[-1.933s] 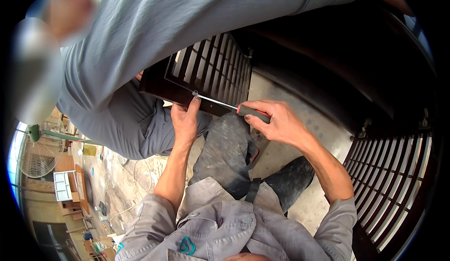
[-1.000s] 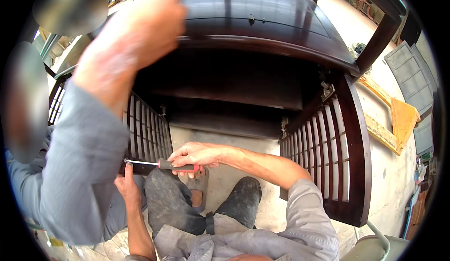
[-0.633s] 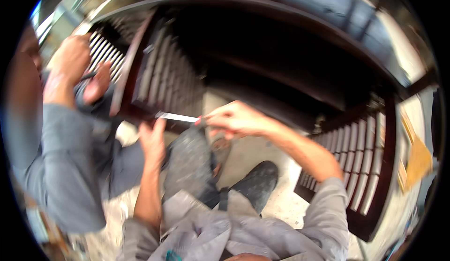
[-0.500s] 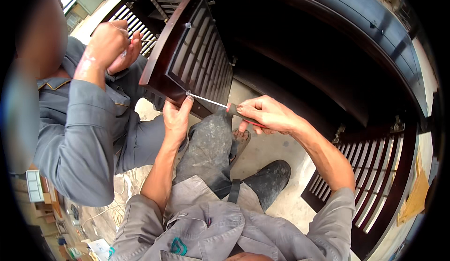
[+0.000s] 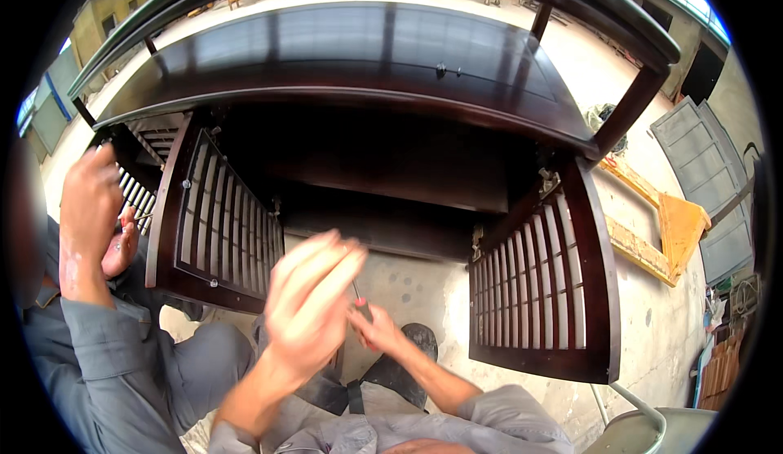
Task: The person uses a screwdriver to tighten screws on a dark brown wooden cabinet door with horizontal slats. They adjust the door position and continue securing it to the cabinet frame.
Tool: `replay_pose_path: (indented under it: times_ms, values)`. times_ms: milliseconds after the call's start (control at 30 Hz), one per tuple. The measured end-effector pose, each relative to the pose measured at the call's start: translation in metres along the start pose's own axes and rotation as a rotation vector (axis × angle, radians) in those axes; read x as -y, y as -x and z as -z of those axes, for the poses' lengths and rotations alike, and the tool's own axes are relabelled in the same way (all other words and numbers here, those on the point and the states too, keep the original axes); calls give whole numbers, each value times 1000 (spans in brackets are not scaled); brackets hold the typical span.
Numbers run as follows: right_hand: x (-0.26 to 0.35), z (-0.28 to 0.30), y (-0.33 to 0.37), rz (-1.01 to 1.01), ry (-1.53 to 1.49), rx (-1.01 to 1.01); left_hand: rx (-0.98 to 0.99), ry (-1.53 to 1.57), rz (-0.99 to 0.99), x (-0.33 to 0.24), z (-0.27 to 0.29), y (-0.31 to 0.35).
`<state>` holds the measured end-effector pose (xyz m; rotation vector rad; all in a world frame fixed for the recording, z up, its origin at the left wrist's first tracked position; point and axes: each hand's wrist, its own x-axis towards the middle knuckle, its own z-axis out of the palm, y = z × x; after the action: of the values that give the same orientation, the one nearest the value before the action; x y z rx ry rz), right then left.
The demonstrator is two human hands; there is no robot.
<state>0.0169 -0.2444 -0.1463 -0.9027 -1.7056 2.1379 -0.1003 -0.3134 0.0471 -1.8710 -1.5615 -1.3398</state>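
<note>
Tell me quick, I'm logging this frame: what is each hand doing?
Left hand: open, raised, blurred, holding nothing.
Right hand: closed on a screwdriver.

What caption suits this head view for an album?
Left hand raised, right hand gripping a screwdriver before a dark wooden cabinet with slatted doors.

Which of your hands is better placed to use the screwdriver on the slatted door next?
Probably the right hand: it already grips the screwdriver low in front of the cabinet. The left hand is raised, open and blurred, holding nothing, though it is nearer the left slatted door.
</note>
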Motion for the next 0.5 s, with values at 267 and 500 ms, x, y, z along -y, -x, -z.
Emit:
replay_pose_path:
  times_ms: [267,500]
  values:
    - [-99,-31,67,-171,23,-42,-76,-47,-62,36,-100,-177]
    - [-149,-39,88,-228,-118,-36,-66,-57,-338,16,-152,-144]
